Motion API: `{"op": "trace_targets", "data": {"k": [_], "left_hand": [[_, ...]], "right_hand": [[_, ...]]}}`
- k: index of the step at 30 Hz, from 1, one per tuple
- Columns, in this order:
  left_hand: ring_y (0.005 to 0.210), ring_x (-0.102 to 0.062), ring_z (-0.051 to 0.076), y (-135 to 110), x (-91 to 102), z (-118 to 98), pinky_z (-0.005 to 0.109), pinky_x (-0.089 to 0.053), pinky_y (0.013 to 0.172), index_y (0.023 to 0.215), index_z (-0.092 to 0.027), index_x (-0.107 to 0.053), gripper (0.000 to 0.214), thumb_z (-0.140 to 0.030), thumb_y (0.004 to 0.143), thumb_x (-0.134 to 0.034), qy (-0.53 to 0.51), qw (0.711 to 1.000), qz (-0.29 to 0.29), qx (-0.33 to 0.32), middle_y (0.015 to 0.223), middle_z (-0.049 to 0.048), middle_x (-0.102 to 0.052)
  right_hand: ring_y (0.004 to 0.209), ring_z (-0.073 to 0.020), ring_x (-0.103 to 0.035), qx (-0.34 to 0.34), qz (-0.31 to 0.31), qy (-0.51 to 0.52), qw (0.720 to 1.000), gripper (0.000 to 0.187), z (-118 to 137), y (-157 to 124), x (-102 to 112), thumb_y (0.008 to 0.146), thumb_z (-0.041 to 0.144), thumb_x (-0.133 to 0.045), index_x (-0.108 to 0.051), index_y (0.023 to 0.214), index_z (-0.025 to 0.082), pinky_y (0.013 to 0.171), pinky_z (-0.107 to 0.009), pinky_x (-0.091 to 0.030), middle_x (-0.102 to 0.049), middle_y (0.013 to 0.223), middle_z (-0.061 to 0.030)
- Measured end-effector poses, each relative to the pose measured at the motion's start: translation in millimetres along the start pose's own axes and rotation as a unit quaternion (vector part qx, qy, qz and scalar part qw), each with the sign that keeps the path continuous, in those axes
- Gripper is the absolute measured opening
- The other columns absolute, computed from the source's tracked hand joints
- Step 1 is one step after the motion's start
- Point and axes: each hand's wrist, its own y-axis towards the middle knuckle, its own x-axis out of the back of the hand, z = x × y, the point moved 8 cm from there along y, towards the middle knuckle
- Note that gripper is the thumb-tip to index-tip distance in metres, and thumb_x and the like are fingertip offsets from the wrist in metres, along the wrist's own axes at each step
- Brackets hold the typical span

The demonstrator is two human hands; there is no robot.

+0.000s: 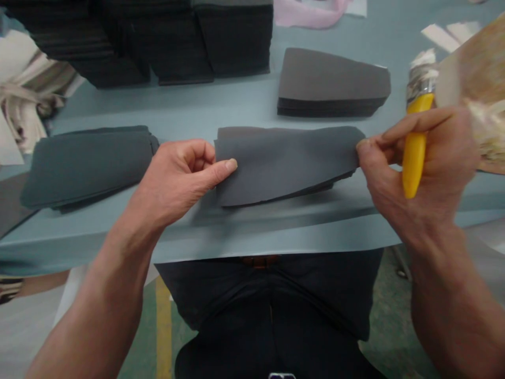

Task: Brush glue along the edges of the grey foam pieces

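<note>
A dark grey tapered sheet (284, 163) stretches between my two hands, over more sheets of the same kind. My left hand (185, 176) pinches its left end, thumb on top. At the narrow right end, my right hand (422, 152) grips the sheet's corner between thumb and fingertips. That same hand also carries a paintbrush with a yellow handle (414, 158), its whitish bristles pointing away from me. A stack of similar grey pieces (331, 79) lies just beyond. Left of my left hand sits a pile of dark green-grey pieces (87, 166).
Tall stacks of black pieces (232, 39) stand at the back left. Crumpled pale cloth (27, 89) lies at far left, pink material (310, 13) at the back. A smeared tan object (481, 68) is at the right. The table's front edge (276, 252) runs close to my body.
</note>
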Motion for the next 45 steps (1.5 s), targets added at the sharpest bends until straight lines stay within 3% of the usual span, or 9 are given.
{"op": "trace_targets", "data": {"k": [14, 24, 34, 40, 45], "left_hand": [[0.050, -0.026, 0.010, 1, -0.7, 3, 0.031, -0.016, 0.050, 0.061, -0.024, -0.053, 0.037, -0.043, 0.077, -0.080, 0.022, 0.999, -0.022, -0.010, 0.053, -0.0047, -0.039], [0.049, -0.028, 0.008, 3, -1.5, 10, 0.027, -0.016, 0.048, 0.063, -0.023, -0.055, 0.038, -0.044, 0.080, -0.082, 0.005, 1.000, -0.016, -0.007, 0.052, -0.0062, -0.041], [0.047, -0.031, 0.004, 3, 0.6, 15, 0.020, -0.020, 0.045, 0.068, -0.020, -0.058, 0.036, -0.039, 0.084, -0.083, 0.012, 0.999, -0.031, 0.029, 0.049, -0.0095, -0.044], [0.044, -0.031, 0.002, 6, -0.5, 16, 0.015, -0.017, 0.043, 0.064, -0.018, -0.057, 0.035, -0.028, 0.085, -0.083, -0.007, 0.998, -0.054, 0.025, 0.048, -0.0086, -0.042], [0.044, -0.032, 0.002, 6, -0.2, 17, 0.012, -0.018, 0.043, 0.063, -0.018, -0.058, 0.036, -0.032, 0.083, -0.084, 0.001, 0.998, -0.057, 0.020, 0.048, -0.0081, -0.042]], "right_hand": [[0.057, -0.0095, -0.056, -0.009, 0.015, -0.013, 1.000, 0.025, -10, -7, -3, 0.072, 0.024, -0.076, -0.054, 0.083, 0.026, 0.053, -0.024, -0.053, -0.062, 0.081, 0.0017], [0.056, -0.0097, -0.058, -0.028, 0.032, -0.013, 0.999, 0.027, -20, -13, -6, 0.070, 0.026, -0.078, -0.056, 0.087, 0.027, 0.054, -0.023, -0.054, -0.066, 0.078, 0.0026], [0.057, -0.0101, -0.059, -0.026, 0.042, 0.010, 0.999, 0.021, -15, -17, -9, 0.080, 0.027, -0.074, -0.055, 0.088, 0.027, 0.057, -0.025, -0.053, -0.065, 0.076, 0.0042], [0.062, -0.0119, -0.061, -0.048, 0.067, 0.015, 0.997, 0.018, -14, -20, -10, 0.089, 0.027, -0.072, -0.055, 0.092, 0.027, 0.063, -0.029, -0.053, -0.063, 0.080, 0.0039], [0.071, -0.0133, -0.064, -0.062, 0.100, 0.025, 0.993, 0.014, -15, -22, -14, 0.097, 0.028, -0.070, -0.057, 0.099, 0.026, 0.071, -0.030, -0.056, -0.064, 0.087, 0.0011]]}}
